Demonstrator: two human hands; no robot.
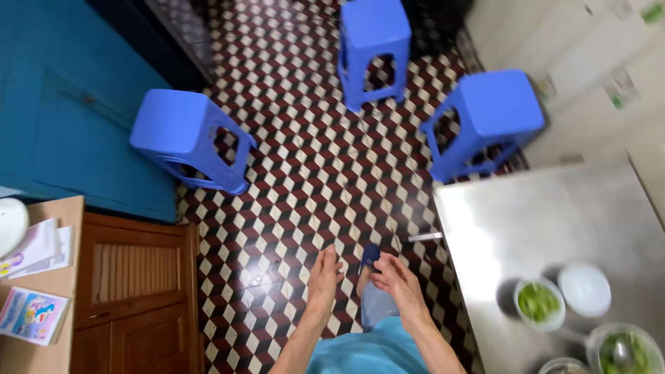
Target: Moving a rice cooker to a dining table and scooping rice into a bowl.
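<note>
My left hand [324, 277] and my right hand [396, 282] hang in front of me over the patterned tile floor [312, 159], both with fingers loosely apart and nothing in them. They are close together, a little apart, above my foot in a blue sandal [370, 255]. My blue shirt shows at the bottom edge. The steel table [540, 215] stands just to the right of my right hand.
Three blue plastic stools stand on the floor: one at the left [187, 138], one at the top [374, 48], one at the right [488, 118]. On the steel table sit bowls of green food [538, 303] and an empty white bowl [584, 288]. A wooden cabinet [131, 291] with booklets stands at the left.
</note>
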